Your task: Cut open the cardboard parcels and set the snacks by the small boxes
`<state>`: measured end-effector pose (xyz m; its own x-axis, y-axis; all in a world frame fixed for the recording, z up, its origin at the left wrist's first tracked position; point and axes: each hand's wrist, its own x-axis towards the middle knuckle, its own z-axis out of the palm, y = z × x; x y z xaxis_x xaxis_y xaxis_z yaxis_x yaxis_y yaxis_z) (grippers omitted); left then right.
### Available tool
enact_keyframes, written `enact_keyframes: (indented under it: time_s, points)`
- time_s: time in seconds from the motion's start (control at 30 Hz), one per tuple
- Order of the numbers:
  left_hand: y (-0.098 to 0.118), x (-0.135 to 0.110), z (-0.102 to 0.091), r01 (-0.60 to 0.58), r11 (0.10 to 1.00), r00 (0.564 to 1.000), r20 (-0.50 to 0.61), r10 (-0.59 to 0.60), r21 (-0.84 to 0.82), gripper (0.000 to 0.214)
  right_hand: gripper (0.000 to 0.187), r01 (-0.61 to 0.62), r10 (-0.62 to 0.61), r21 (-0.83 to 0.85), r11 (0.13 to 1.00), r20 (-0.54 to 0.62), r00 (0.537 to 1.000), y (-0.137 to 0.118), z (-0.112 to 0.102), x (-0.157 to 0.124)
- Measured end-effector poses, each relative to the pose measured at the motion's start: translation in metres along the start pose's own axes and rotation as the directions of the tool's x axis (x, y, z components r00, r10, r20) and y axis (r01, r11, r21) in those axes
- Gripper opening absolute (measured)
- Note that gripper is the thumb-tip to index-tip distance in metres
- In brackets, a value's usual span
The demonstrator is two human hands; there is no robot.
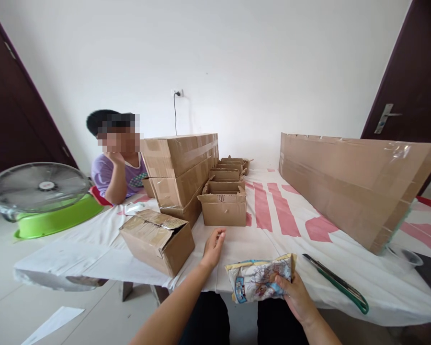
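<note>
Printed packet (255, 280) at 5 o'clock, right hand (298, 294) clamped on its 3 o'clock end, thumb on top. Probably light, soft, slick film; best held flat across the body. Left hand (214, 247) at 6 o'clock, empty, fingers loosely bent. Wrinkled, red-patched white cloth (258, 244); white wall (237, 62) at 12, dark door (409, 86) at 2.

1. One glossy printed plastic packet (256, 281).
2. One slim green-handled utility knife (339, 285).
3. One low brown cardboard box with a gaping taped lid (145, 249).
4. At least three open-topped brown cardboard boxes (224, 213) in a row; overlap hides the exact number.
5. Three visible tiers of stacked brown cardboard boxes (174, 191); boxes per tier cannot be told.
6. One round grey fan (45, 186).
7. Two dark brown doors (402, 76).
</note>
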<state>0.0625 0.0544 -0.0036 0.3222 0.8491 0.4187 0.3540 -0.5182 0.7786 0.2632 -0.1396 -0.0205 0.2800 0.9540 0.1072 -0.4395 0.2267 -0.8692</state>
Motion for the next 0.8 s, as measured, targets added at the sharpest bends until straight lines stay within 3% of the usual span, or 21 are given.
enact_keyframes:
  time_s: [0.1, 0.2, 0.3, 0.43, 0.53, 0.67, 0.8]
  points:
    - [0.024, -0.029, 0.0, -0.039, 0.963, 0.985, 0.149, 0.081, -0.265, 0.06, 0.039, -0.008, 0.008, 0.001, 1.0, -0.022, 1.0, -0.001, 0.001, 0.0]
    - [0.044, -0.051, -0.003, 0.101, 0.795, 0.889, 0.413, 0.197, -0.598, 0.081, 0.046, -0.012, 0.012, 0.002, 1.0, -0.041, 0.999, -0.001, 0.001, 0.0]
    - [0.053, -0.057, -0.01, 0.234, 0.712, 0.817, 0.531, 0.226, -0.662, 0.085, 0.046, -0.014, 0.015, 0.004, 1.0, -0.051, 0.999, -0.001, 0.003, 0.002]
    - [0.054, -0.056, -0.015, 0.299, 0.699, 0.804, 0.567, 0.182, -0.649, 0.09, 0.044, -0.009, 0.013, 0.061, 0.998, -0.058, 0.998, 0.001, 0.005, 0.003]
    - [0.051, -0.055, -0.008, 0.354, 0.765, 0.818, 0.574, 0.025, -0.538, 0.096, 0.043, -0.021, 0.023, 0.067, 0.998, -0.032, 0.999, 0.001, 0.006, 0.004]
    - [0.045, -0.046, 0.001, 0.376, 0.793, 0.882, 0.447, -0.149, -0.478, 0.06, 0.051, 0.01, -0.01, 0.044, 0.999, -0.003, 1.0, 0.001, 0.003, 0.004]
    - [0.034, -0.029, 0.002, 0.346, 0.809, 0.924, 0.323, -0.205, -0.476, 0.049, 0.052, 0.031, -0.033, -0.108, 0.994, -0.02, 0.999, 0.003, 0.004, 0.013]
